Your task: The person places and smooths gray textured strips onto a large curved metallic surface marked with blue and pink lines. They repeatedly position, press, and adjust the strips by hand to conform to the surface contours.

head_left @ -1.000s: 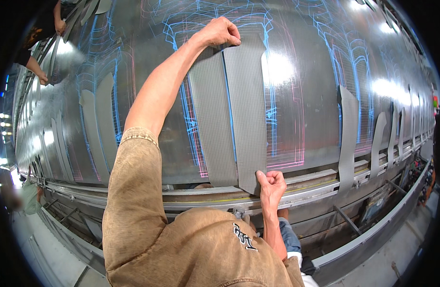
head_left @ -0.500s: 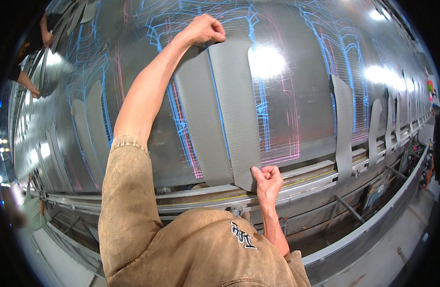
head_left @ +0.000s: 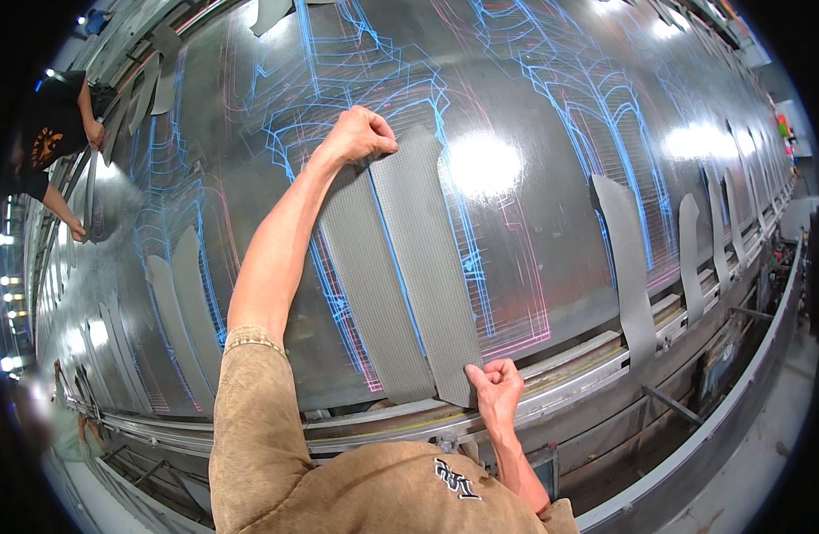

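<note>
Looked farther up across the dark table [head_left: 565,249] than half a second before, with less of the brown shirt [head_left: 338,489] in view at the near side. Kept the right hand [head_left: 498,392] at the near end of the right grey strip [head_left: 427,276], with no clear shift along its edge since then. Held this edge in a narrow grip, thumb against the strip and other fingers curled inward. Had the strip lying lengthwise on the table, with its near end close to the metal rail [head_left: 552,383]. Left only a thin gap to the left grey strip [head_left: 374,294], just beside. Kept the left hand [head_left: 360,133] at the far end of the right strip, as before, partly covering the far end of the left one. Brought thumb and forefinger close together, touching near the far left corner; could not tell whether pinching or only pressing. Saw blue lines [head_left: 472,267] and pink lines [head_left: 529,334] around both strips, and another grey strip [head_left: 625,267] toward the right. Noticed farther away, at upper left, more of a co-worker's dark shirt [head_left: 49,133] than before.
</note>
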